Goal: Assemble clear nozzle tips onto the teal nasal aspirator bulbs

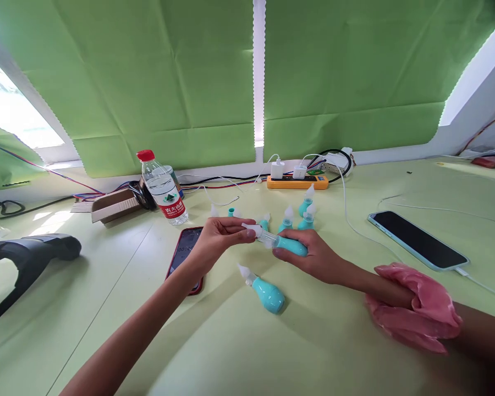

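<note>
Between my two hands is a nasal aspirator (291, 246), held tilted with its white tip to the left. My left hand (223, 237) pinches the soft white tip (252, 227) between thumb and fingers. Around the teal bulb my right hand (313, 254) is closed, and the clear middle section shows between the hands. A second nasal aspirator (269, 295) lies on its side on the table just below. Beyond my hands stand several more teal aspirators (286, 223) with whitish tips, partly hidden. A small teal piece (231, 212) is behind my left hand.
A phone (185, 247) lies partly under my left forearm; another phone (418, 239) charges at right. A water bottle (164, 190), a cardboard box (117, 205) and an orange power strip (297, 182) with cables stand at the back. A dark curved object (28, 256) is at left.
</note>
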`<control>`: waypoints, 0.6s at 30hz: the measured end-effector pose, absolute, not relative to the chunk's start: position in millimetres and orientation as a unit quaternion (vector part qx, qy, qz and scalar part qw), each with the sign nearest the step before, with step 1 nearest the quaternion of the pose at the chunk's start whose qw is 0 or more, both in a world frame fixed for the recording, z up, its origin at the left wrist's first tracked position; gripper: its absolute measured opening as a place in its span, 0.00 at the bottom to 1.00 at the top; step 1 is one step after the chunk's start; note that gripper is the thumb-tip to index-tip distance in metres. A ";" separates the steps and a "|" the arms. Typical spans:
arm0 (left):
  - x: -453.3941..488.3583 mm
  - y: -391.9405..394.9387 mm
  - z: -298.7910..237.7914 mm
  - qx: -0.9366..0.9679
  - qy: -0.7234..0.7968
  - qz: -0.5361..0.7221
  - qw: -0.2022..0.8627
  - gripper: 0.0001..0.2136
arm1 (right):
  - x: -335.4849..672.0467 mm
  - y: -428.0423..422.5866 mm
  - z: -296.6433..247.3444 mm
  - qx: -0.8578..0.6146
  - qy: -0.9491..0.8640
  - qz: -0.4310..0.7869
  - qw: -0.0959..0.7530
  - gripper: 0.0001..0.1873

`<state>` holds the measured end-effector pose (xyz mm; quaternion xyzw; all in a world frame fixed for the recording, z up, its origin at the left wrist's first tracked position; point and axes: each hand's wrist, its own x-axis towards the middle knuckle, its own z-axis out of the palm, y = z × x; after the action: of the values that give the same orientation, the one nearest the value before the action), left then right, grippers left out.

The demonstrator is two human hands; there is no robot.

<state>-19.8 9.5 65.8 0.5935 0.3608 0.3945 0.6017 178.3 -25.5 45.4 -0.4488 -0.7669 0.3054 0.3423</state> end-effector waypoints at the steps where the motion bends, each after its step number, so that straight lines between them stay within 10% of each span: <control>1: -20.3 10.4 64.1 0.585 0.358 0.390 0.615 0.12 | 177.8 -26.6 45.7 -0.448 -0.772 0.294 0.340 0.11; 18: -22.9 6.5 73.1 0.577 0.380 0.330 0.643 0.11 | 181.8 -33.0 47.8 -0.389 -0.861 0.012 0.326 0.10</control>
<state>-22.9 6.5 73.1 0.5773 0.3802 0.3303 0.6427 181.8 -33.0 47.8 -0.3891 -0.8613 0.0123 0.3264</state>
